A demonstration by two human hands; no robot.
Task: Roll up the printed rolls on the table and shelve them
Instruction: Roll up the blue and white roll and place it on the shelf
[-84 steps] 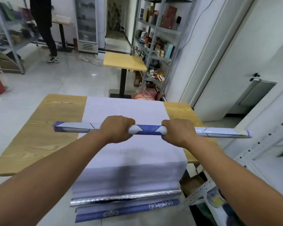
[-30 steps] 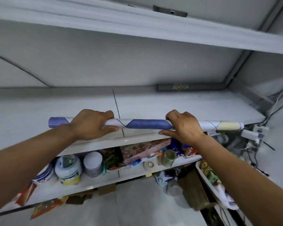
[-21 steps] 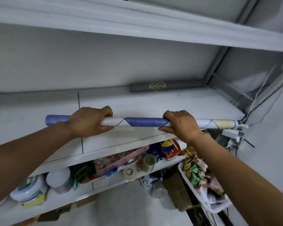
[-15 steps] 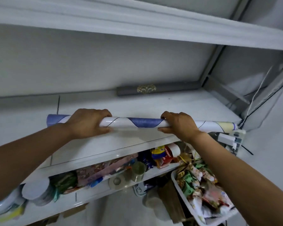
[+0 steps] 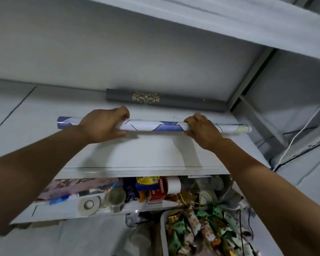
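A long blue-and-white printed roll (image 5: pixel 153 126) lies level across the grey shelf board (image 5: pixel 137 154), low over it or touching it. My left hand (image 5: pixel 104 125) is wrapped over the roll left of its middle. My right hand (image 5: pixel 201 129) grips it right of the middle. Both ends of the roll stick out past my hands. Behind it, against the back wall, lies a dark grey roll (image 5: pixel 164 99) with a gold ornament.
The shelf above (image 5: pixel 211 17) hangs low overhead. A metal upright and brace (image 5: pixel 251 85) with a white cable stand at the right. The lower shelf (image 5: pixel 146 206) holds tape, a jar and boxes. A white bin of snack packets (image 5: pixel 201 231) sits below.
I have carried the roll from the table to the shelf. In the last second both hands pushed it further in over the board, closer to the dark grey roll.
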